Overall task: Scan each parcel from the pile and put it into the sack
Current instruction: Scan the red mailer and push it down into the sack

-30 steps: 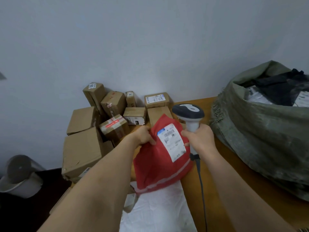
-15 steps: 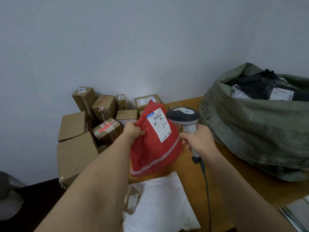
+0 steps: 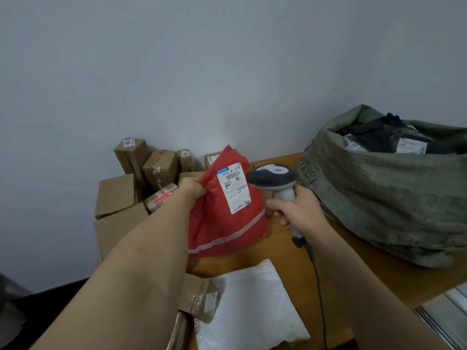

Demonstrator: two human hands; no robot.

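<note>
My left hand (image 3: 193,189) grips the upper left edge of a red plastic mailer parcel (image 3: 225,223) and holds it upright above the wooden table (image 3: 278,251). Its white barcode label (image 3: 234,190) faces me. My right hand (image 3: 300,209) is closed on the handle of a grey and white barcode scanner (image 3: 274,179), whose head sits just right of the label. The green woven sack (image 3: 384,195) lies at the right with its mouth open, holding dark and labelled parcels. A pile of cardboard boxes (image 3: 131,188) stands at the back left.
A white poly mailer (image 3: 250,304) and a small brown packet (image 3: 199,296) lie on the near table. The scanner's black cable (image 3: 317,281) trails toward me. A grey wall stands close behind. A metal rail (image 3: 444,314) shows at the lower right corner.
My left hand has lifted the red parcel up and turned its label toward the scanner. My right hand with the scanner has shifted slightly right; my view has swung toward the sack.
</note>
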